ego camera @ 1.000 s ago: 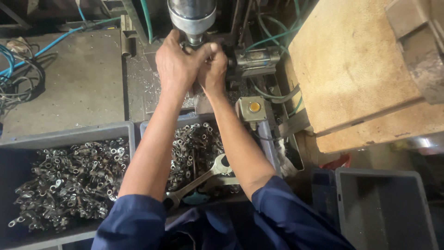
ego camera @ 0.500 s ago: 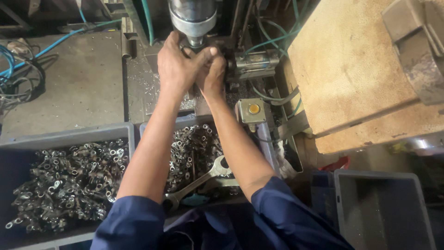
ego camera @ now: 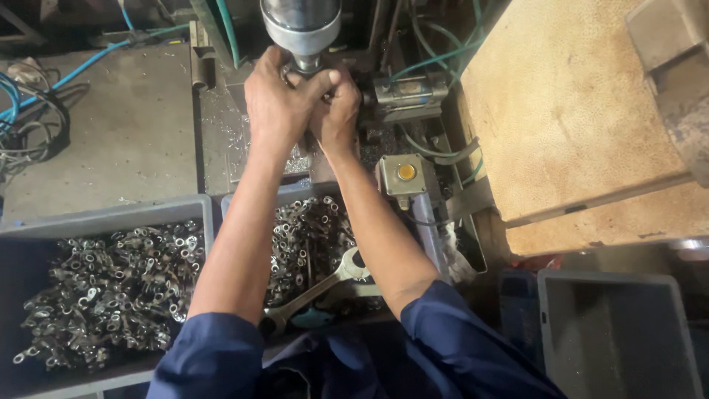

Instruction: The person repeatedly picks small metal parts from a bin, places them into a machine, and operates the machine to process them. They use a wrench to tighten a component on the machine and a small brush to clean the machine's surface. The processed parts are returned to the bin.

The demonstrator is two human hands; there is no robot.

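Note:
My left hand and my right hand are pressed together right under the tip of a grey metal machine spindle. Both have their fingers curled around a small part that the hands hide. My left thumb lies across my right hand. My forearms, in blue sleeves, reach over a grey bin filled with several small metal ring-ended pieces.
A second grey bin of the same metal pieces sits at the left. A spanner lies in the middle bin. A box with a yellow button stands beside my right forearm. A large wooden block and another grey bin are at the right.

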